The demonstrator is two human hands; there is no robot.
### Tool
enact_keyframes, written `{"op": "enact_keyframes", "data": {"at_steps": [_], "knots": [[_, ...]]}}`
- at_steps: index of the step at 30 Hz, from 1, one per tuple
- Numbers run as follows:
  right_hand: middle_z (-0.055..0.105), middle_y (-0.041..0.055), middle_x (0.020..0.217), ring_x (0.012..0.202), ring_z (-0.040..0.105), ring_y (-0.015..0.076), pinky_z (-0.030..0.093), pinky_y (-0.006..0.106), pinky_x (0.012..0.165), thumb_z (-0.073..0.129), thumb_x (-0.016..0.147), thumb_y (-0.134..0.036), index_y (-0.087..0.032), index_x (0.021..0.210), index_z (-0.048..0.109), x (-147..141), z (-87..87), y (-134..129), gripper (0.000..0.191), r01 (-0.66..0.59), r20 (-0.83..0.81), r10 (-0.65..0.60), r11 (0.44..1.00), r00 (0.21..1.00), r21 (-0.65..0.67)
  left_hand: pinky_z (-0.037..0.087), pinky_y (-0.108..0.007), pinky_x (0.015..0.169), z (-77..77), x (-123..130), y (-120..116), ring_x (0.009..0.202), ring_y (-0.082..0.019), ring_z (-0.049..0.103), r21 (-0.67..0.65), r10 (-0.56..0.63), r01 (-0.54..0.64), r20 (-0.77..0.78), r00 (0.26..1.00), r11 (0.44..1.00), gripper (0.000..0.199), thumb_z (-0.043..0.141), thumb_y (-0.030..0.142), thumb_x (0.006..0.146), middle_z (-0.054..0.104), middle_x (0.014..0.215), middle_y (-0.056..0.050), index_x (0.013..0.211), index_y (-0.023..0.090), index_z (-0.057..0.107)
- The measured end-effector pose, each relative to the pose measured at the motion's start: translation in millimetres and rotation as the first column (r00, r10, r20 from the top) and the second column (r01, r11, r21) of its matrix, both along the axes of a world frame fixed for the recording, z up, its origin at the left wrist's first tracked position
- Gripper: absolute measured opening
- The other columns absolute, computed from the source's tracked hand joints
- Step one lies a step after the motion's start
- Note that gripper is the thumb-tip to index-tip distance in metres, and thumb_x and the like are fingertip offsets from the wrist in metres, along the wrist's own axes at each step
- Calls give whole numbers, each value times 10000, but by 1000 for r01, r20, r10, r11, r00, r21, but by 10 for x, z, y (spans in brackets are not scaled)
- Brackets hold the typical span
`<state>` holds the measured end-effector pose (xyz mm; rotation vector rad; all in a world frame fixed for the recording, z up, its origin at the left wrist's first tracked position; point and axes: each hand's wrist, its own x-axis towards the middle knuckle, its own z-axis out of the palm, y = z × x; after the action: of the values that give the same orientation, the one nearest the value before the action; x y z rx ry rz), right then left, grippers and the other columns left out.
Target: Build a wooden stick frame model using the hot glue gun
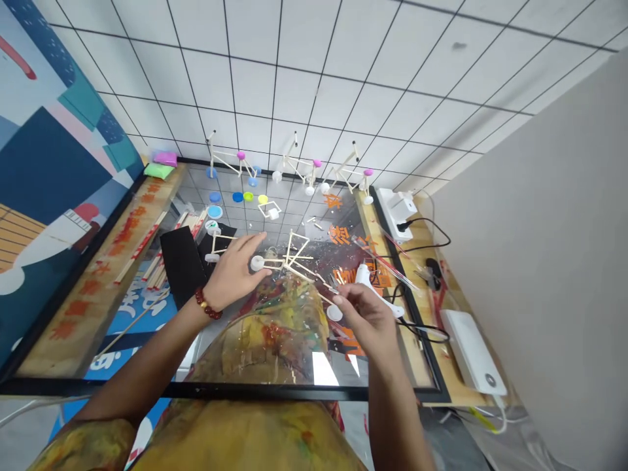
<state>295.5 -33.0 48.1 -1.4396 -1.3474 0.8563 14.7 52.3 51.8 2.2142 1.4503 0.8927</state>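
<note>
The stick frame lay low over the glass surface between the two hands, its long axis running from left to right, slightly nearer to the person at the right end. The left hand was open, thumb and forefinger apart around the white wheel; whether it touched, I cannot tell. The right hand was pinching the frame's right end, beside the glue gun.
</note>
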Motion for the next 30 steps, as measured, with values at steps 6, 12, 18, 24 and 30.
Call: {"op": "enact_keyframes", "data": {"at_steps": [6, 12, 18, 24, 30], "knots": [[685, 71, 1067, 902, 628, 214, 541, 379, 814, 790, 770, -407, -233, 1206, 630, -140, -351, 287, 496, -22, 119, 27, 999, 993, -41, 403, -477, 1175, -239, 25, -13, 1391, -320, 490, -119, -8, 8, 8, 1000, 993, 1007, 800, 214, 736, 530, 1483, -138, 1585, 218, 257], [689, 82, 1075, 936, 647, 237, 546, 409, 852, 740, 830, -389, -230, 1225, 619, -186, -521, 337, 442, -44, 282, 30, 998, 959, 41, 438, -463, 1132, -397, -19, -24, 1328, -305, 551, -154, 45, -38, 44, 998, 987, 961, 757, 188, 774, 589, 1409, -131, 1586, 223, 245], [719, 91, 1114, 1040, 641, 292, 462, 437, 895, 711, 868, -425, -234, 1167, 676, -211, -512, 363, 356, -49, 571, -60, 984, 819, 173, 477, -445, 1078, -468, -10, -10, 1242, -288, 609, -142, 64, -60, 28, 998, 988, 870, 724, 195, 810, 655, 1309, -99, 1570, 232, 302], [759, 45, 1060, 1021, 636, 267, 356, 399, 857, 703, 896, -386, -260, 1003, 741, -232, -543, 400, 171, -77, 670, -70, 979, 739, 187, 505, -427, 1029, -505, -28, 7, 1156, -278, 650, -122, 66, -62, 30, 997, 991, 709, 675, 215, 842, 715, 1177, -72, 1508, 218, 432], [772, 20, 987, 970, 657, 233, 337, 386, 846, 689, 915, -340, -260, 923, 748, -237, -512, 409, 100, -88, 616, -73, 970, 784, 227, 512, -405, 1023, -524, -16, 7, 1095, -251, 675, -158, 108, -79, 188, 976, 984, 657, 691, 258, 826, 729, 1142, -64, 1454, 199, 507]]}}
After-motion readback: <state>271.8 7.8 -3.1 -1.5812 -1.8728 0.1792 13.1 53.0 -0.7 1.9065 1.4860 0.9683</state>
